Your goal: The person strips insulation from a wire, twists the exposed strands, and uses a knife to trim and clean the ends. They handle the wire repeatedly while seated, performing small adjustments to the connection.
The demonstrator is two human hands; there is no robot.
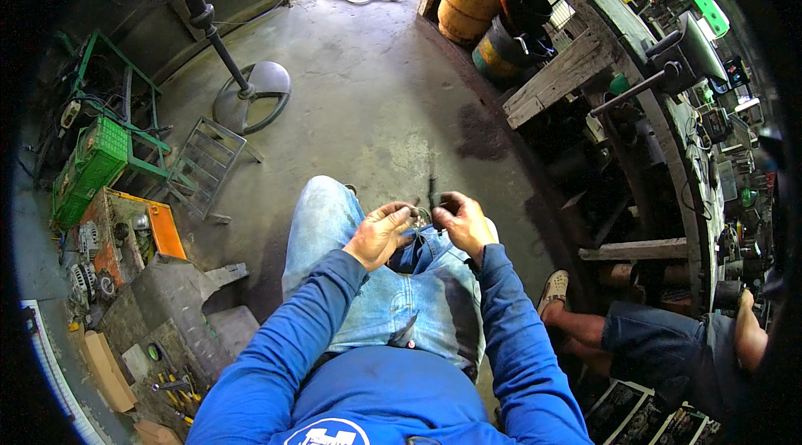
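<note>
In front of my lap, both hands are raised close together. My left hand (381, 236) has thumb and fingers pinched at a thin, pale, wire-like loop (424, 218), too small to make out exactly. Beside it, my right hand (466, 224) is closed around a slim dark rod-shaped piece (433, 193) that points away from me. The loop lies between the two hands, next to the rod. My fingers hide the lower end of the rod and part of the loop. Below the hands are my faded jeans (376, 303).
At left stand a fan base (261, 94), a metal stool frame (205, 165), a green crate (96, 165) and a box of metal parts (125, 232). Right, a wooden bench (672, 169) has a gas cylinder (468, 7) and a bucket (501, 53) beneath. Another person's leg (581, 326) is close by.
</note>
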